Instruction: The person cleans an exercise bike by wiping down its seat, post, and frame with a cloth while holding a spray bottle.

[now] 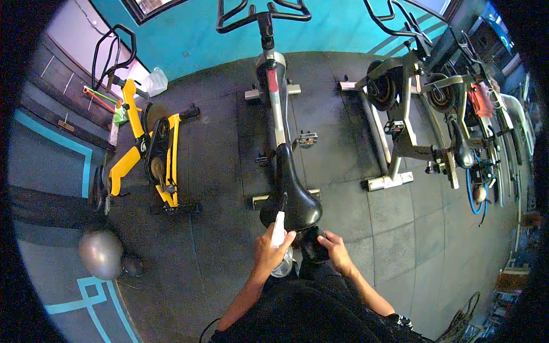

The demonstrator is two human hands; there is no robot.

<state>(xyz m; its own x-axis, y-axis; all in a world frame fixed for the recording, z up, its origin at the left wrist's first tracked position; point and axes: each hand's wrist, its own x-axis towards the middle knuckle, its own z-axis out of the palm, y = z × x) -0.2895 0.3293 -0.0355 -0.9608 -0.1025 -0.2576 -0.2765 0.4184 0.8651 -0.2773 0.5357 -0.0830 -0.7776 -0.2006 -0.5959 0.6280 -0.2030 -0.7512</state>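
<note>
Right in front of me is the black saddle (297,208) of a white and grey exercise bike (275,108). My left hand (267,251) is closed around the neck of a spray bottle (282,266), with a white trigger head on top and a clear body below. The bottle's head overlaps the saddle's rear edge in view. My right hand (337,252) grips a black cloth (313,244) just behind the saddle, beside the bottle. Whether the cloth touches the saddle, I cannot tell.
A yellow exercise bike (136,143) stands to the left, near a silver exercise ball (101,254). More exercise bikes (403,137) are lined up at the right, one with an orange cloth (480,102) on it. Dark rubber tiles (337,166) cover the floor. Beyond is a turquoise wall (189,34).
</note>
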